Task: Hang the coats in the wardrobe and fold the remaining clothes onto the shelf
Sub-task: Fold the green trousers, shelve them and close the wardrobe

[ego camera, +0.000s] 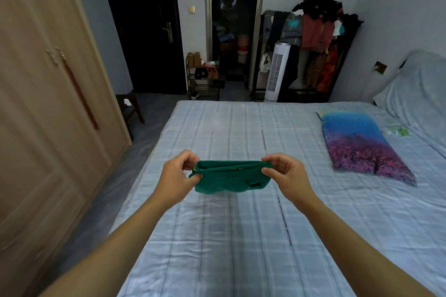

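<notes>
A small green garment [226, 179], folded into a flat strip, hangs stretched between my two hands just above the bed. My left hand [177, 177] pinches its left end and my right hand [287, 176] pinches its right end. The wooden wardrobe [48, 103] stands along the left side with its doors closed. No coat is in either hand.
The bed [241, 236] with a light blue checked sheet fills the foreground. A blue and purple pillow [359, 144] lies at its right. A clothes rack [316, 38] piled with garments, a white tower fan [276, 72], a shoe rack [204, 77] and a small stool [129, 107] stand beyond.
</notes>
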Motion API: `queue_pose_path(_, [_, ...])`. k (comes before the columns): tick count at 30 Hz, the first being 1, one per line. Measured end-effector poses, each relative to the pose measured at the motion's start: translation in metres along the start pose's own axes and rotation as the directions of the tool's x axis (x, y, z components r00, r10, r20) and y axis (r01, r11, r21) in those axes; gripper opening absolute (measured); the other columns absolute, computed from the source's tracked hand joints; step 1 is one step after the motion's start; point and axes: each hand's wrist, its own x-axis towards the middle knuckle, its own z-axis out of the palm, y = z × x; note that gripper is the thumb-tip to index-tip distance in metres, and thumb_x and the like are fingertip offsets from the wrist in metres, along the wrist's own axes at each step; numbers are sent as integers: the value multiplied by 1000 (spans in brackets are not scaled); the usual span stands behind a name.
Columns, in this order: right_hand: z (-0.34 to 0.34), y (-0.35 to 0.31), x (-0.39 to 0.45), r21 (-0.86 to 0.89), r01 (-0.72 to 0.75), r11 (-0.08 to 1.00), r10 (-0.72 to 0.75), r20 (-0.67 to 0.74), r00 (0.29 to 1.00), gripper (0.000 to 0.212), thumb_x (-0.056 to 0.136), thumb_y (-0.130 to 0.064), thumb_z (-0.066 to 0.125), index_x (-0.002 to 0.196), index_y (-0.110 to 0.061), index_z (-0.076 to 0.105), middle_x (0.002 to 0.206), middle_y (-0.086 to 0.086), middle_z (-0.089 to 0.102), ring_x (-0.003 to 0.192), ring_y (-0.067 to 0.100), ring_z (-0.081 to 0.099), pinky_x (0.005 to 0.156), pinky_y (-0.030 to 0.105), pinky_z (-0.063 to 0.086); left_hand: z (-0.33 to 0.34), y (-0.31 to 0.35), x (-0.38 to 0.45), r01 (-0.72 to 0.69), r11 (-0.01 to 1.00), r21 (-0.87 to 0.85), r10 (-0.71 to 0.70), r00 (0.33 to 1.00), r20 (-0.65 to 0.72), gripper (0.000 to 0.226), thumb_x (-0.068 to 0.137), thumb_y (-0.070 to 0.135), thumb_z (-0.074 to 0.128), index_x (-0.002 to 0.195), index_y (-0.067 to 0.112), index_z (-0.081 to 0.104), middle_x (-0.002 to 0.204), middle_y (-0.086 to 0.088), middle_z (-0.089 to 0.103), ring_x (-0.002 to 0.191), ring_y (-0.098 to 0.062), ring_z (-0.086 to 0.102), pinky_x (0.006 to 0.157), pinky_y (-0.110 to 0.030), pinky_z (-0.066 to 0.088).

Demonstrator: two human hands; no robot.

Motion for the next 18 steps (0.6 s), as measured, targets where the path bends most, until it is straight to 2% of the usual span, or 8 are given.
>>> queue_pose_path(3, [-3, 34, -56, -21, -130, 991, 130, 32, 991, 23, 79, 10, 73, 94, -7, 73, 86, 17, 75, 80, 27, 71, 78, 37, 60, 23, -13, -66, 116, 993, 3, -116, 991, 72, 28, 73, -10, 76, 81, 12, 61, 80, 1, 67, 79, -15, 66, 80, -35, 57])
queue_pose_path(5, [-7, 52, -93, -44, -200, 979, 203, 70, 977, 24, 79, 8, 75, 92, -12, 74, 83, 9, 76, 80, 24, 73, 75, 33, 60, 34, -17, -111, 190, 982, 4, -190, 975, 116, 27, 73, -10, 76, 82, 10, 61, 80, 1, 68, 79, -15, 66, 80, -34, 57])
queue_pose_path(7, [-8, 65, -130, -99, -233, 967, 243, 102, 965, 26, 78, 7, 77, 89, -17, 74, 78, 0, 75, 74, 15, 71, 70, 26, 56, 41, -19, -151, 236, 972, 4, -234, 960, 152, 28, 72, -10, 75, 82, 11, 61, 79, 5, 67, 78, -13, 66, 78, -32, 56])
queue_pose_path(13, [-5, 78, -224, -115, -335, 935, 344, 72, 936, 24, 76, 4, 79, 88, -17, 76, 79, 2, 75, 76, 21, 72, 71, 29, 58, 38, -21, -227, 252, 967, 46, -255, 930, 266, 32, 71, -6, 77, 82, 19, 61, 82, 13, 68, 77, -10, 65, 76, -20, 53])
queue_pose_path(18, [8, 66, -265, -123, -380, 917, 387, 33, 922, 21, 78, 1, 79, 91, -14, 75, 82, 11, 74, 82, 34, 70, 76, 44, 60, 26, -23, -251, 253, 966, 54, -257, 922, 288, 31, 72, -3, 81, 83, 19, 62, 83, 13, 69, 79, -11, 66, 78, -23, 55])
